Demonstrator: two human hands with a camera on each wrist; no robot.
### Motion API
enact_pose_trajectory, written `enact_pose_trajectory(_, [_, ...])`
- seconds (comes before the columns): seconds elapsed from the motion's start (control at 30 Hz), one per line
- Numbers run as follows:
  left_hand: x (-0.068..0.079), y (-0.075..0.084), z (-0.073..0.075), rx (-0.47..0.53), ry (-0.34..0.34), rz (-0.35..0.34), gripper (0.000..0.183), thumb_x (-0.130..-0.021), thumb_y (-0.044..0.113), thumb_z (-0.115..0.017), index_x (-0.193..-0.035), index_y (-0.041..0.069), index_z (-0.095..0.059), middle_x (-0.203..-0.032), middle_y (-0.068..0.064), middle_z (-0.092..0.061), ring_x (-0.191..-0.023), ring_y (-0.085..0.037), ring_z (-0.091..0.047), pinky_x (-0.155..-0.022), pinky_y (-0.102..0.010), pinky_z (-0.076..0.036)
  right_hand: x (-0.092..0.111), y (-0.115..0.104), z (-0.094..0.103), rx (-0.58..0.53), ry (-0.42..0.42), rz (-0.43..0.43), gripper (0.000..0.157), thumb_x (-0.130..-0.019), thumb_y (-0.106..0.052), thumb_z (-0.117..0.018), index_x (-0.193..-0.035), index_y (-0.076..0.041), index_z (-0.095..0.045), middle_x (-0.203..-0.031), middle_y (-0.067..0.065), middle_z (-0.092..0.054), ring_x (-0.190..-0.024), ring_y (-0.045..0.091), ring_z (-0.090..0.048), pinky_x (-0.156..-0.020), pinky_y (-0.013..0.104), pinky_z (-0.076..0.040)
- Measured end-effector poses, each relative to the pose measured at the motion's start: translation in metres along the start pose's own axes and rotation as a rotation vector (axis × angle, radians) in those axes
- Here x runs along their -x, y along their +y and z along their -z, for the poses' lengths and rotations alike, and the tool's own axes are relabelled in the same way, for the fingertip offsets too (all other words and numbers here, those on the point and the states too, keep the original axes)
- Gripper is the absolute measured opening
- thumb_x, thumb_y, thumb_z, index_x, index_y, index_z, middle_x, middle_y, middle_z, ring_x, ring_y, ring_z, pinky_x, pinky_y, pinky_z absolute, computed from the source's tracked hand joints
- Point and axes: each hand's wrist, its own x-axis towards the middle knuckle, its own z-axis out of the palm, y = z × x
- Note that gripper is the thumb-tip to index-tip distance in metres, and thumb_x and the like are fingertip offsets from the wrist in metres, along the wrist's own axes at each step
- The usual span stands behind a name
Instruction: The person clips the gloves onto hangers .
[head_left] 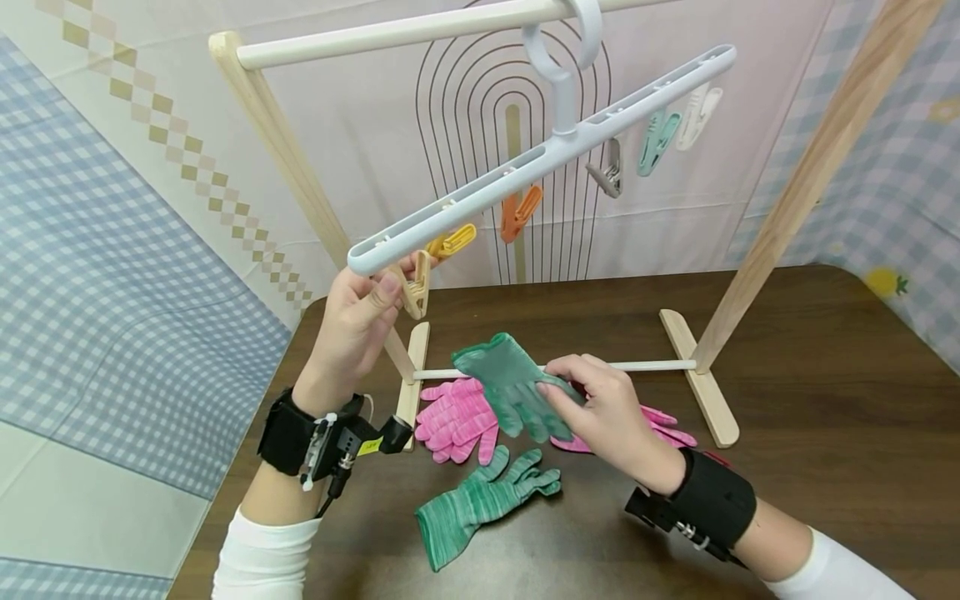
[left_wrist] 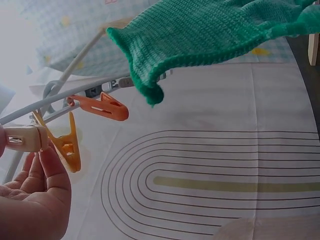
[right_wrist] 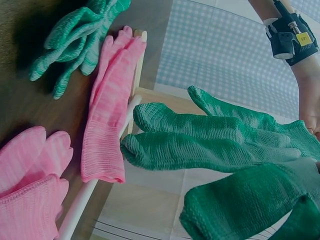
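Note:
A beige clothespin (head_left: 417, 293) is pinched between the thumb and fingers of my left hand (head_left: 358, 321), just under the low left end of the pale blue hanger (head_left: 480, 193). My right hand (head_left: 600, 408) pinches a green knitted glove (head_left: 501, 383) by its finger end and holds it over the table, cuff toward the left hand. In the right wrist view the fingers of that glove (right_wrist: 200, 150) spread large across the picture. Beside the beige clothespin, a yellow clothespin (head_left: 452, 242) hangs from the hanger, followed by an orange one (head_left: 520, 214).
Further right hang grey (head_left: 612, 171), teal (head_left: 658, 143) and white (head_left: 699, 118) clips. A wooden rack with a white top bar (head_left: 405, 33) carries the hanger. Another green glove (head_left: 472, 508) and pink gloves (head_left: 459, 421) lie on the dark table (head_left: 817, 400).

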Motion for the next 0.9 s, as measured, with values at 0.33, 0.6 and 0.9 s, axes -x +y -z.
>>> enact_pose_trajectory(0.33, [0.001,-0.004,-0.002,0.040,0.041,0.038,0.048,-0.083,0.022,-0.063,-0.120,-0.004,-0.049,-0.113,-0.004,-0.056,-0.106,-0.019,-0.052,-0.093,-0.025,-0.039,-0.007,-0.003,-0.004,-0.040,0.018,-0.017,0.020,-0.071,0.000,-0.070,-0.085,-0.012,-0.062,-0.069,-0.008,-0.048,-0.060,0.007,-0.037,-0.049,0.021,-0.032])
enact_pose_trajectory(0.6, [0.001,-0.006,-0.003,0.027,0.020,0.064,0.047,-0.080,0.025,-0.066,-0.117,0.000,-0.052,-0.108,-0.005,-0.058,-0.104,-0.019,-0.051,-0.085,-0.024,-0.042,-0.009,-0.006,-0.007,-0.052,0.014,-0.038,0.019,-0.072,-0.001,-0.070,-0.086,-0.011,-0.062,-0.071,-0.006,-0.050,-0.060,0.008,-0.038,-0.050,0.023,-0.032])
enact_pose_trajectory(0.9, [0.003,-0.006,-0.006,0.037,0.011,0.068,0.054,-0.078,0.026,-0.068,-0.119,-0.005,-0.051,-0.113,-0.005,-0.057,-0.107,-0.022,-0.052,-0.093,-0.026,-0.039,-0.011,-0.007,-0.011,-0.074,0.032,-0.027,0.018,-0.073,0.000,-0.068,-0.085,-0.012,-0.062,-0.073,-0.006,-0.053,-0.061,0.007,-0.040,-0.050,0.023,-0.034])
